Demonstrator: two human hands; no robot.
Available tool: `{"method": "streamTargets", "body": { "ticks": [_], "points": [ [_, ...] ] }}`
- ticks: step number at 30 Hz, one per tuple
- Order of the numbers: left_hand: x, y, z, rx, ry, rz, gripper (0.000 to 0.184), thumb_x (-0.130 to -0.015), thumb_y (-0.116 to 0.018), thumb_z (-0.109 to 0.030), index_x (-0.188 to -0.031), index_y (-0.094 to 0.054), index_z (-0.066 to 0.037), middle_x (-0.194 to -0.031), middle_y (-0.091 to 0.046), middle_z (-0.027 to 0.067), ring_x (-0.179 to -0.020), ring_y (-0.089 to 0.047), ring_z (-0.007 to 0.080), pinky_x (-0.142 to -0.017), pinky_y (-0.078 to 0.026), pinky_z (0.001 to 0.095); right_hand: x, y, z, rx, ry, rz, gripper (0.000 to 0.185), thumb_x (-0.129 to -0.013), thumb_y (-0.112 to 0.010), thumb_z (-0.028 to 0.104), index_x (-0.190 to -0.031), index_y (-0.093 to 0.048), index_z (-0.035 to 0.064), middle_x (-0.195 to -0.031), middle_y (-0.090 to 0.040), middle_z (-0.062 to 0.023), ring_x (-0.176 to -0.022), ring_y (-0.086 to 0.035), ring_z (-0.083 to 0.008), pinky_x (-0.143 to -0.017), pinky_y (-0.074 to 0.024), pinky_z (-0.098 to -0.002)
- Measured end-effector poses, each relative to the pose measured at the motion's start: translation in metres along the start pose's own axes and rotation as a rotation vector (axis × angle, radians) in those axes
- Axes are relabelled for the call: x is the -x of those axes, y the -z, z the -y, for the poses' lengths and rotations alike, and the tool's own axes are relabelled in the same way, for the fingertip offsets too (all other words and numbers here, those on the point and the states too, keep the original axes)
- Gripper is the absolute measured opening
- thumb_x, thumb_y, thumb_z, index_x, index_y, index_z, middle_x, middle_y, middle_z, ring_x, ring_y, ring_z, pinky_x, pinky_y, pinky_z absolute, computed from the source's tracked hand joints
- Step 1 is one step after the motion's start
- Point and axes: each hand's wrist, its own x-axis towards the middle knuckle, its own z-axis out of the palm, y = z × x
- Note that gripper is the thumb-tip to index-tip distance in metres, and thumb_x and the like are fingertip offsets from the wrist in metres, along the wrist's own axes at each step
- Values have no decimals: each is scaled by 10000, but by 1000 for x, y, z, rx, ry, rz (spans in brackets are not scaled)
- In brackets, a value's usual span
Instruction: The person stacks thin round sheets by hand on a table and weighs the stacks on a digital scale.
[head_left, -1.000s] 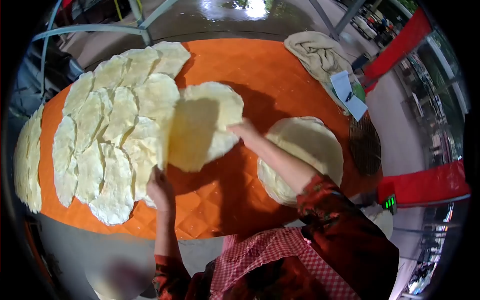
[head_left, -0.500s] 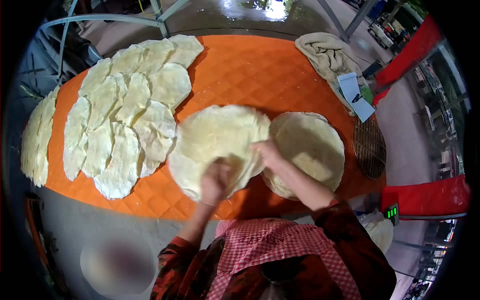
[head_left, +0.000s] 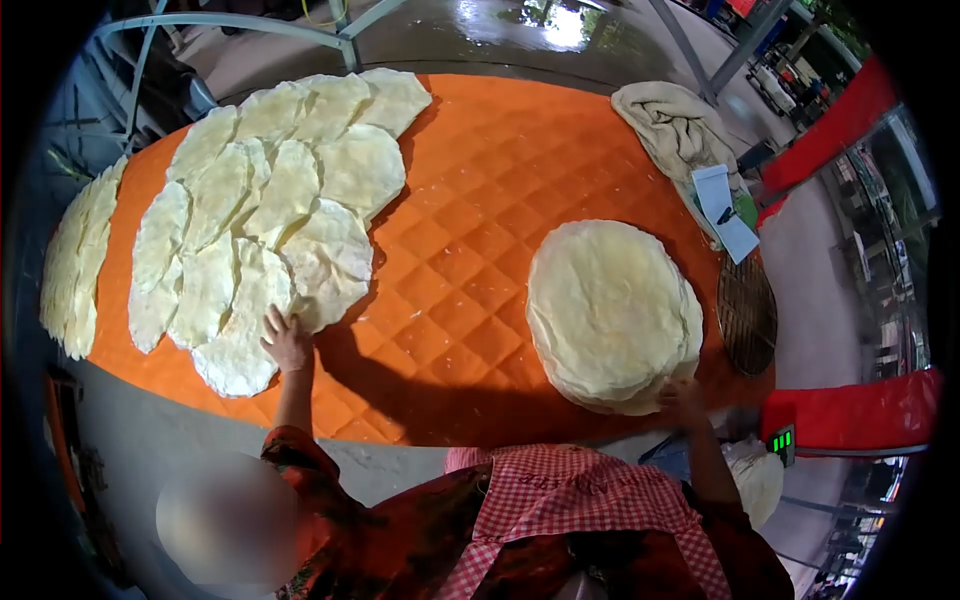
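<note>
Flatbreads point(head_left: 222, 200) overlap in a broad spread on the orange cloth point(head_left: 450, 265) at your left, with a smaller round stack point(head_left: 612, 305) at your right. Each sheet looks light, thin and limp, likely to fold or tear, so pinch a free edge and support it two-handed. Your left hand point(head_left: 288, 342), fingers loosely spread, is at the spread's near side, with no grip to be seen. Your right hand point(head_left: 682, 403) blurs at the stack's near edge; its grip can't be told. Half a second earlier both hands work one flatbread between spread and stack; now they are well apart.
</note>
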Motion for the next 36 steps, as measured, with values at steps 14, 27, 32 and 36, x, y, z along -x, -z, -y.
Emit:
{"method": "streamTargets", "body": {
  "ticks": [14, 27, 32, 36],
  "points": [
    [164, 61, -153, 600, -563, 204, 271, -724, -674, -220, -924, -573, -66, -828, -587, 108, -775, -565, 296, -687, -479, 421, 56, -308, 65, -452, -303, 893, 509, -879, -622, 419, -1191, -538, 25, -1123, -618, -116, -1040, -599, -252, -820, -504, -384],
    [259, 51, -10, 2335, 1252, 356, 363, -897, -591, -269, -1184, -476, -79, -1034, -571, 90, -959, -577, 263, -915, -458, 452, 115, -358, 59, 705, 1140, 995, 374, -827, -692, 329, -987, -582, 10, -919, -626, -94, -876, -608, -222, -777, -510, -314],
    [251, 65, -25, 2502, 1140, 270, 418, -944, -527, -367, -1247, -473, -84, -1194, -569, 90, -1072, -564, 246, -874, -478, 408, 163, -441, 25, 824, 1549, 1107, 724, -782, -698, 434, -1316, -433, 24, -1369, -410, -170, -1320, -340, -314, -1080, -301, -427],
    [238, 89, -32, 2547, 1046, 215, 506, -974, -425, -453, -1308, -424, -73, -1224, -555, 95, -1063, -568, 237, -803, -498, 384, 168, -463, 10, 848, 1489, 1031, 768, -779, -692, 436, -1348, -396, 15, -1404, -365, -189, -1348, -293, -343, -1100, -269, -438]
  ]
}}
